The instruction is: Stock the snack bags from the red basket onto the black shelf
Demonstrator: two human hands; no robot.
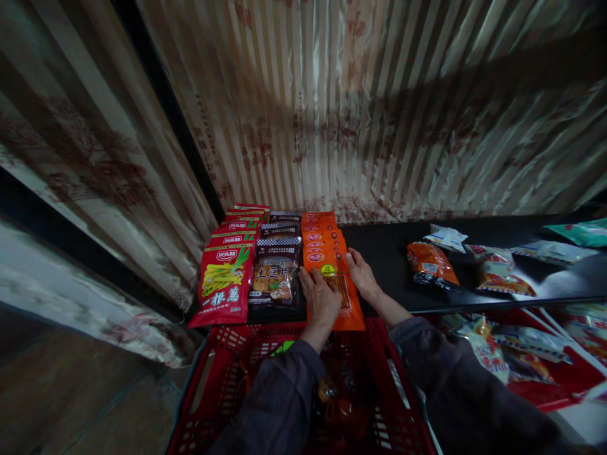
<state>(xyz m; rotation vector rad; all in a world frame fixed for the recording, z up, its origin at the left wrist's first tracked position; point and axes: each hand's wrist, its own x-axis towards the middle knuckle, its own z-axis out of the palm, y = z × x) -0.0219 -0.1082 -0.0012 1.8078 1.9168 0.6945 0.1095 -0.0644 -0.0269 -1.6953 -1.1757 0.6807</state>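
Several orange snack packets (351, 314) lie in an overlapping row on the black shelf, one behind another. My left hand (321, 298) rests on the front orange packet, near its left side, with the fingers stretched out. Against the right edge of the same row is my right hand (363, 276), its fingers extended and touching the packets. Just left of them are dark potato-slice packets (275, 278), also overlapped. Red packets (225, 284) with a green scallion picture form the leftmost row. Both hands touch the orange packets without gripping any.
Below the shelf front stands a red plastic basket (208, 385) with packets inside. Farther right on the black shelf (384, 243) lie an orange-and-black packet (431, 265), white packets (502, 270) and a green one (581, 232). A red-and-white container (576, 379) holds more bags. A striped curtain (332, 114) hangs behind.
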